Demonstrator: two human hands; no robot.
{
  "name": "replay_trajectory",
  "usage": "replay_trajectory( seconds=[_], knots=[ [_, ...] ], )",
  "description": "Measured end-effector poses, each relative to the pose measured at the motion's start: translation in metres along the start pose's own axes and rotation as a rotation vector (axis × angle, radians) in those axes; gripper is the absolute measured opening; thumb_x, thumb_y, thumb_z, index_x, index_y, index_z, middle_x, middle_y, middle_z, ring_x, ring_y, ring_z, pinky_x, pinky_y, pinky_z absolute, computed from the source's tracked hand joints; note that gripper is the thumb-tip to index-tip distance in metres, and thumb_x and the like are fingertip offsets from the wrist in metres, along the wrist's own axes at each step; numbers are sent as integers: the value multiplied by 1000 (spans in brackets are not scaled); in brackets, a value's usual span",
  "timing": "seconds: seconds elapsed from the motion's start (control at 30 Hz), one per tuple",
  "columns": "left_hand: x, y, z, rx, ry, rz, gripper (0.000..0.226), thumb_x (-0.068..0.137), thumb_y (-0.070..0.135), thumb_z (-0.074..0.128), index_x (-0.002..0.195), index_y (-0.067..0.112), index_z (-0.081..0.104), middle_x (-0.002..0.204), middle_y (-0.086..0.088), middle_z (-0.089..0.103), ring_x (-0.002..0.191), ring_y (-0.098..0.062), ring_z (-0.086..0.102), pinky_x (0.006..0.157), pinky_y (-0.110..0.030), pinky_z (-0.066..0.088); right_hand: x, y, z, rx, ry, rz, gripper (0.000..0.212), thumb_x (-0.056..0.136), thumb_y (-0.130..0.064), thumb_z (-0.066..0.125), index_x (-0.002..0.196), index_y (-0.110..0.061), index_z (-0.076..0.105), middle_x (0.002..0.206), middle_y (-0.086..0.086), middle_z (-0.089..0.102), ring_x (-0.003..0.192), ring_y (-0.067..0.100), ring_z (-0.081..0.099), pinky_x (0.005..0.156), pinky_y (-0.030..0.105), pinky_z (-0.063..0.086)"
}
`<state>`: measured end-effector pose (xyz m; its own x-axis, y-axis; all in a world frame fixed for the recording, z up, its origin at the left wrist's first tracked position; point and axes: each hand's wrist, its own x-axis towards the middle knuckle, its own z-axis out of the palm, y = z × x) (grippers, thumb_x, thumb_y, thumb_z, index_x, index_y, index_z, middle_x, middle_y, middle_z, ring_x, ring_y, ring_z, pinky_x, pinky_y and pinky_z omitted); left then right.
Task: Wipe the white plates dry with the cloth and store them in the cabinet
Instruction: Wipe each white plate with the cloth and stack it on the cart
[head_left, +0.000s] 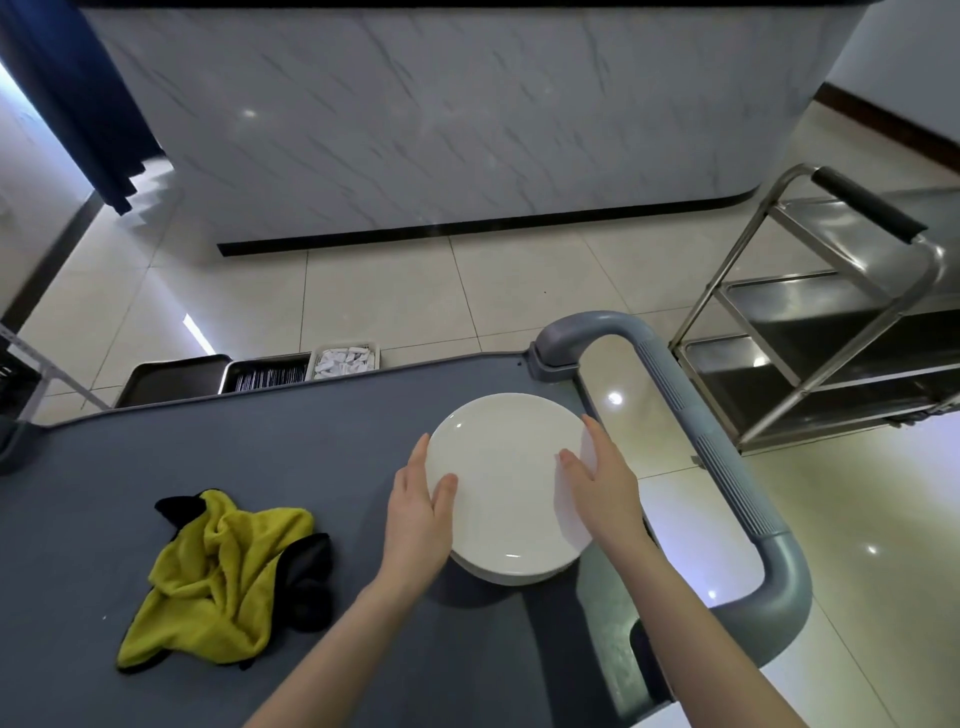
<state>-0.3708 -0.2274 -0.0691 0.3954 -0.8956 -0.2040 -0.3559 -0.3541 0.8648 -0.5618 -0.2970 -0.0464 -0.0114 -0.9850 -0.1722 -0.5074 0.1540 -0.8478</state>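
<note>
A stack of white plates (506, 478) sits near the right end of a grey cart top (260, 467). My left hand (418, 512) grips the left rim of the top plate, thumb on its face and fingers along the edge. My right hand (605, 486) holds the right rim the same way, thumb lying on the plate. A crumpled yellow cloth with black backing (223, 577) lies on the cart top to the left, apart from both hands.
The cart's grey handle (727, 467) loops round the right end. A steel trolley (841, 322) stands to the right on the tiled floor. Metal trays and a white basket (345, 359) sit beyond the cart's far edge. A marble counter (441, 114) stands ahead.
</note>
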Motion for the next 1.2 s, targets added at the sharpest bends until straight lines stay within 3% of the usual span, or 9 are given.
replay_trajectory(
  seconds=[0.07, 0.2, 0.27, 0.37, 0.57, 0.67, 0.9, 1.07, 1.2],
  knots=[
    [4, 1, -3, 13, -12, -15, 59, 99, 32, 49, 152, 34, 24, 137, 0, 41, 123, -17, 44, 99, -31, 35, 1, -2, -4, -26, -24, 15, 55, 95, -26, 54, 146, -28, 33, 143, -5, 45, 132, 18, 39, 102, 30, 32],
    [13, 4, -12, 26, -52, -31, 56, 95, 31, 54, 147, 39, 34, 122, 0, 49, 96, 3, 47, 80, -24, 37, 4, -3, -15, -143, -80, 51, 55, 89, -30, 60, 140, -31, 38, 131, -1, 52, 117, 23, 49, 92, 33, 41],
    [19, 5, -16, 56, -91, -49, 56, 93, 32, 55, 145, 40, 36, 119, -2, 51, 95, -2, 44, 77, -26, 36, 4, -3, -18, -168, -101, 85, 55, 88, -34, 61, 138, -33, 39, 126, 4, 53, 110, 26, 52, 91, 37, 46],
    [25, 9, -18, 116, -144, -92, 62, 91, 39, 57, 146, 44, 29, 119, -4, 50, 93, -7, 48, 78, -30, 41, 6, -4, -19, -171, -108, 101, 53, 88, -37, 60, 137, -35, 40, 123, 4, 52, 104, 23, 49, 84, 33, 41],
    [22, 11, -15, 110, -155, -111, 68, 89, 40, 60, 146, 44, 25, 120, -1, 57, 109, -23, 53, 90, -45, 52, 4, -6, -22, 25, -84, 111, 42, 84, -31, 67, 123, -38, 55, 113, -17, 63, 107, 13, 56, 91, 35, 47],
    [20, 11, -17, 71, -134, -136, 64, 87, 38, 63, 142, 47, 31, 117, 7, 59, 109, -22, 55, 90, -46, 53, 3, -5, -21, 147, -47, 145, 39, 79, -26, 72, 113, -40, 60, 102, -16, 67, 97, 10, 61, 82, 30, 50],
    [16, 7, -24, -46, -69, -205, 53, 82, 35, 71, 123, 57, 43, 107, 27, 59, 104, -10, 57, 88, -46, 55, 12, -10, -17, 180, -81, 137, 42, 72, -28, 78, 108, -41, 60, 87, -2, 70, 80, 16, 65, 72, 32, 54],
    [16, 4, -29, -93, -46, -241, 55, 79, 34, 73, 117, 63, 45, 107, 26, 61, 102, -9, 59, 85, -46, 56, 13, -12, -10, 218, -161, 85, 39, 75, -21, 77, 101, -45, 62, 91, -19, 69, 86, 5, 64, 74, 27, 53],
    [14, 5, -30, -106, -23, -235, 56, 79, 32, 74, 119, 61, 47, 107, 27, 61, 102, -6, 59, 87, -45, 56, 10, -8, -11, 275, -221, 75, 41, 78, -15, 74, 105, -45, 63, 98, -15, 70, 91, 10, 66, 77, 29, 54]
  ],
)
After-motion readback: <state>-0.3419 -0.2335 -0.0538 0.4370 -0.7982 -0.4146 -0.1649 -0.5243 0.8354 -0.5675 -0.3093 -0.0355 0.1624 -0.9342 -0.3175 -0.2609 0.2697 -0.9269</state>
